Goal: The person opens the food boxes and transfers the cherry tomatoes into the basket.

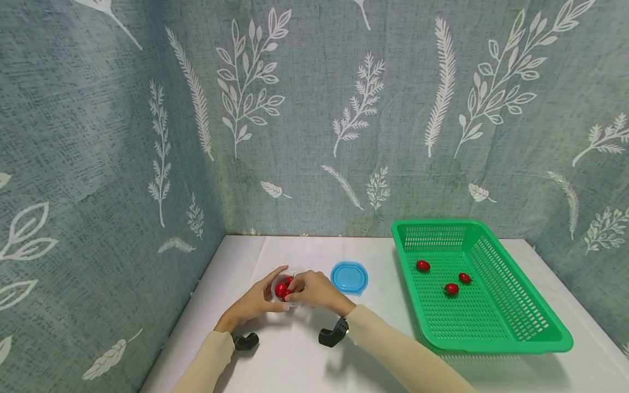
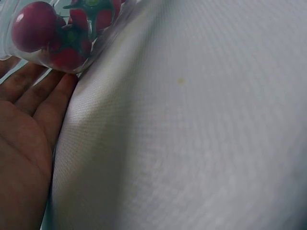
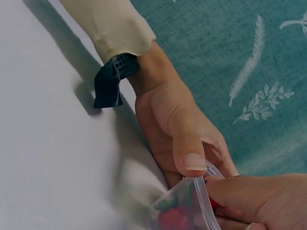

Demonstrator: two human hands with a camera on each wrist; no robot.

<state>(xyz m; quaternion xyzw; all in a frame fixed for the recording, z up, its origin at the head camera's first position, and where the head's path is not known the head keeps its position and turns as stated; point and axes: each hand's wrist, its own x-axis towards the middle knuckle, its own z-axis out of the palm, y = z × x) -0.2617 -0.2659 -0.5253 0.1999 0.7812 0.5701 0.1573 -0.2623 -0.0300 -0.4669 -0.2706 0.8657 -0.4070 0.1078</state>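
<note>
A small clear plastic container [image 3: 206,203] with several red cherry tomatoes [image 1: 280,289] stands on the white tabletop, tilted slightly in the right wrist view. My left hand [image 1: 255,300] holds it from the left, thumb at the near rim and fingers round the far side. Over the opening, my right hand [image 1: 318,289] has its fingertips inside, pinching a cherry tomato partly hidden by the fingers. In the left wrist view, green-stemmed tomatoes [image 2: 34,26] show through the container wall above the left palm [image 2: 24,139]. A blue lid [image 1: 349,277] lies just beyond the right hand.
To the right stands a green slotted plastic basket [image 1: 417,311] with 3 cherry tomatoes [image 1: 451,289] spread over its floor. Leaf-patterned grey-green cloth [image 1: 314,109] rises behind the white table [image 1: 295,360] and along its left side. Each wrist wears a black mount [image 1: 334,332].
</note>
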